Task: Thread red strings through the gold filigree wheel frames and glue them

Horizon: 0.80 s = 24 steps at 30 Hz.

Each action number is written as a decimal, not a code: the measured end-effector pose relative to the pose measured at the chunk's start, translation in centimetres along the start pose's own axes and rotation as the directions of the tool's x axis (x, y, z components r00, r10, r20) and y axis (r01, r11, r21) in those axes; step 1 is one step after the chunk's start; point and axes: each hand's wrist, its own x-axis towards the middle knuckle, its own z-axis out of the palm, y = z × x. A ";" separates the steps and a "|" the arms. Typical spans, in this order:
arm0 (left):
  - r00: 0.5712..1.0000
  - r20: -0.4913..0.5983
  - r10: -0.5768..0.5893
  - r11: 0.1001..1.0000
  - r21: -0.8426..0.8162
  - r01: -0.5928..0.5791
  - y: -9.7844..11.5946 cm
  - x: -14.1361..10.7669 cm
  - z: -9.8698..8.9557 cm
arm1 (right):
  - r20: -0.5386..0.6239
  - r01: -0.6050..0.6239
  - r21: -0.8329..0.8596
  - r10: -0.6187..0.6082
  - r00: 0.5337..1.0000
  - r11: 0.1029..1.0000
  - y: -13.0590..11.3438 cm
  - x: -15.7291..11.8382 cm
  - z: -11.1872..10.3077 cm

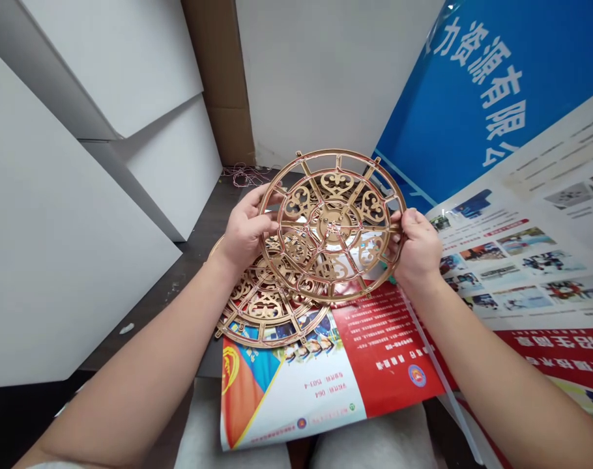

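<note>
Between my two hands is a round gold openwork frame (336,182) with spokes, scroll ornaments and thin red wires running along its rings. My left hand (247,225) is closed on its left rim, and my right hand (418,246) grips the right rim. The frame is tilted toward me above a second, similar gold frame (267,306), which lies on a printed poster sheet (375,371). The held frame partly covers the lower one. Small pale wire ends gather at the held frame's centre.
White boxes (159,156) stand on the left, with a white panel (320,78) behind. A blue printed board (545,58) leans at the right. Loose reddish wire (245,174) lies at the back of the dark table (154,296). A white scrap (126,328) is near its left side.
</note>
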 end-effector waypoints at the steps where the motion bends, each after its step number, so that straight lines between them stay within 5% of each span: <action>1: 1.000 0.010 0.010 1.000 0.018 -0.010 0.0 0.0 -0.1 | -0.005 0.001 0.005 -0.001 1.000 1.000 -0.1 0.0 0.0; 10: 0.993 0.066 0.095 0.973 0.205 -0.106 -0.7 0.4 -0.7 | -0.037 0.052 0.015 -0.052 0.998 0.999 0.1 0.2 -0.1; 24: 0.993 0.052 0.104 0.959 0.260 -0.114 -0.7 0.3 -0.5 | -0.036 0.064 0.046 -0.063 0.997 0.997 0.4 0.4 0.0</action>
